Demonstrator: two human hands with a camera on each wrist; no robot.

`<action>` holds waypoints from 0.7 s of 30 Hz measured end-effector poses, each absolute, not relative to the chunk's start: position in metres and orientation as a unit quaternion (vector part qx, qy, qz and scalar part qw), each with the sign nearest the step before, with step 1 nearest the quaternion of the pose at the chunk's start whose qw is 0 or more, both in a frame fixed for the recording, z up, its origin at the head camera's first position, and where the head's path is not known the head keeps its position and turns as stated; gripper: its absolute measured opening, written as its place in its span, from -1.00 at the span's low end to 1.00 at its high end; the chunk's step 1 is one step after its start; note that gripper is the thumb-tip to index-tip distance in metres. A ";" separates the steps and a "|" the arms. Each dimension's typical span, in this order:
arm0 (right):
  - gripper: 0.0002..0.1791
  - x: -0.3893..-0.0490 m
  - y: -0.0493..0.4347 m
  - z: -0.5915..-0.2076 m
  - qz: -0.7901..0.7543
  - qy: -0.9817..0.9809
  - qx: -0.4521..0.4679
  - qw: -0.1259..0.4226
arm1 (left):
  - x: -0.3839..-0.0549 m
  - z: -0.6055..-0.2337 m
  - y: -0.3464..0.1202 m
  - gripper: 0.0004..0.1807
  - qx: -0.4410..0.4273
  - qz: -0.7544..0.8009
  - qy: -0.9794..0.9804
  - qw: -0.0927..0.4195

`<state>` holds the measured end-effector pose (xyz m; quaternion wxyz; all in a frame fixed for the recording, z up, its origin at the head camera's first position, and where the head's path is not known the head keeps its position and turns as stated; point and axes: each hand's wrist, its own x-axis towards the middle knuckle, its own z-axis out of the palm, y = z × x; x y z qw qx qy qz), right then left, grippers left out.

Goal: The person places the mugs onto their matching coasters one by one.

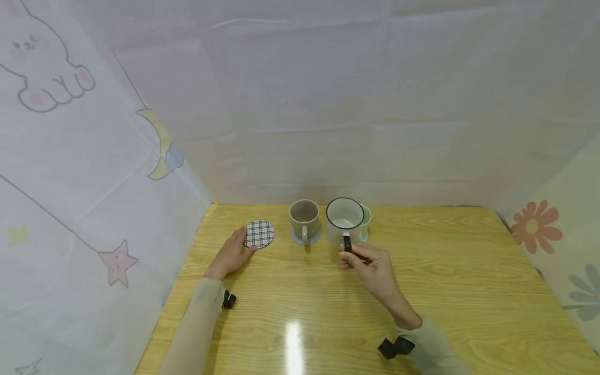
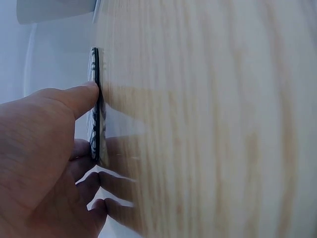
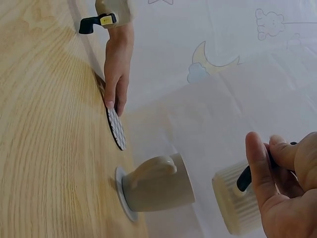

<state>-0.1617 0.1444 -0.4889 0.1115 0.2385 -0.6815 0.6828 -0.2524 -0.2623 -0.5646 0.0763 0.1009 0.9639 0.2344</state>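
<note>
A round plaid coaster [image 1: 259,234] lies at the left of the wooden table. My left hand [image 1: 232,254] touches its left and near edge with extended fingers and thumb; in the left wrist view the thumb [image 2: 85,97] is right at its rim. My right hand [image 1: 373,268] grips the black handle [image 1: 347,244] of a white mug [image 1: 344,219] with a black rim. Raised above the table, this mug shows ribbed sides [image 3: 237,201] in the right wrist view. A pale cup [image 1: 366,219] stands behind it, partly hidden.
Between the hands, a beige mug [image 1: 304,214] stands on a light round coaster [image 1: 313,239], handle toward me. A patterned cloth wall [image 1: 300,130] rises along the table's back edge. Similar cloth [image 1: 94,208] borders the left side.
</note>
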 end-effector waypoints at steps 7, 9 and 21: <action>-0.84 -0.161 0.137 -0.490 0.691 -0.672 0.244 0.108 | -0.253 -0.565 -0.262 -0.12 0.099 0.237 0.963 0.081; -0.85 -0.162 0.135 -0.490 0.692 -0.670 0.247 0.108 | -0.253 -0.565 -0.262 -0.12 0.098 0.238 0.963 0.082; -0.84 -0.164 0.122 -0.486 0.685 -0.672 0.263 0.105 | -0.251 -0.564 -0.262 -0.14 0.101 0.235 0.964 0.068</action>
